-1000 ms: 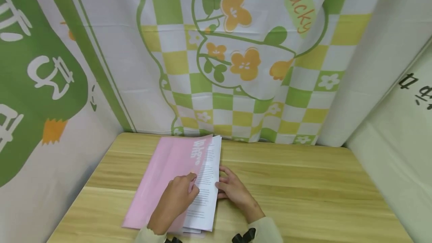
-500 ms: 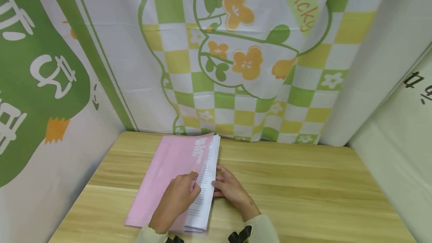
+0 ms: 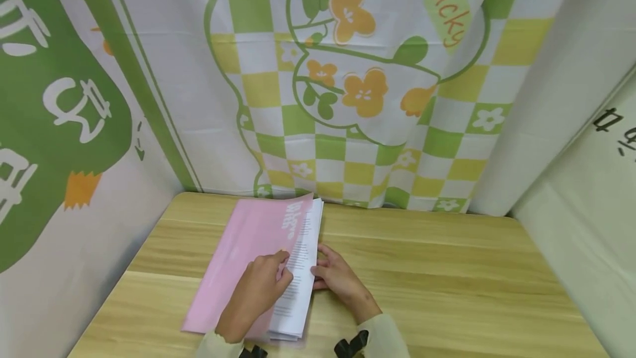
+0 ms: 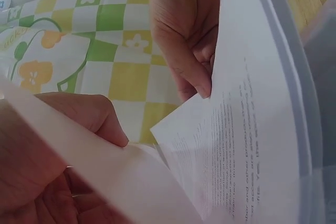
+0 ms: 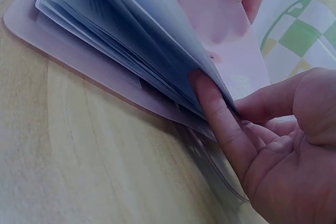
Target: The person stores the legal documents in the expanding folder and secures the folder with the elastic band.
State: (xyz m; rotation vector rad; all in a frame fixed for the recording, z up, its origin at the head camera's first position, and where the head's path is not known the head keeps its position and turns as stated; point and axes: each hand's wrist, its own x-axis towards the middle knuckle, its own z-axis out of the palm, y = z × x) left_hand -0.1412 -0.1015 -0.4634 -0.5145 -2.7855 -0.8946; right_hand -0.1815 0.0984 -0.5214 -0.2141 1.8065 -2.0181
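Observation:
On the table lies a pink translucent folder point(image 3: 223, 269) with white lettering, its front cover partly raised. Printed sheets of paper point(image 3: 293, 314) stick out along its right side. My left hand point(image 3: 260, 286) pinches the cover's free edge, thumb on one face and the other fingers curled. At the right edge of the sheets, my right hand point(image 3: 340, 280) holds some of them between thumb and fingers. In the right wrist view, the paper stack point(image 5: 105, 35) fans apart above the folder's back cover point(image 5: 68, 56), and the right thumb and fingers grip its upper sheets.
The wooden table point(image 3: 437, 280) extends to the right of the folder. A checkered curtain point(image 3: 358, 170) hangs behind its back edge. Fabric walls stand at the left and right. Each wrist carries a black strap mount point(image 3: 351, 344) over a light sleeve.
The right hand has shifted slightly left with the edge of the sheets. The left hand keeps its pinch on the cover, and the view has moved a little.

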